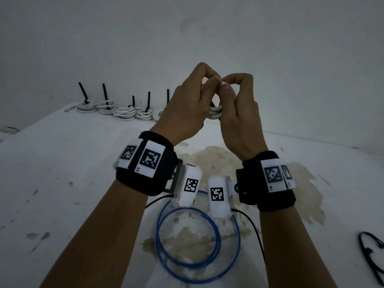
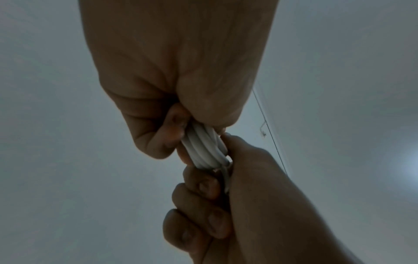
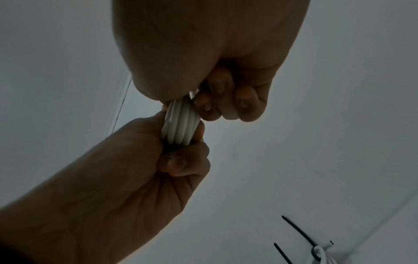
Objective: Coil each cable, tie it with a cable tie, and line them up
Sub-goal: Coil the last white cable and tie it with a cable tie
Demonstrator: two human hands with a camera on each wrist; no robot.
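Note:
Both hands are raised above the white table [image 1: 62, 163] and hold one coiled white cable [image 1: 215, 113] between them. My left hand [image 1: 187, 104] grips the coil from the left, and my right hand [image 1: 239, 109] grips it from the right, thumbs and forefingers meeting over its top. In the left wrist view the bundled white strands [image 2: 203, 148] run between the curled fingers of both hands. The right wrist view shows the same bundle [image 3: 178, 123] squeezed between them. I see no cable tie on this coil.
Several white coils [image 1: 124, 112] tied with upright black cable ties [image 1: 106, 93] stand in a row at the table's far edge by the wall. A loose blue cable [image 1: 187, 242] lies looped under my wrists. A black cable [image 1: 372, 252] lies at the right edge.

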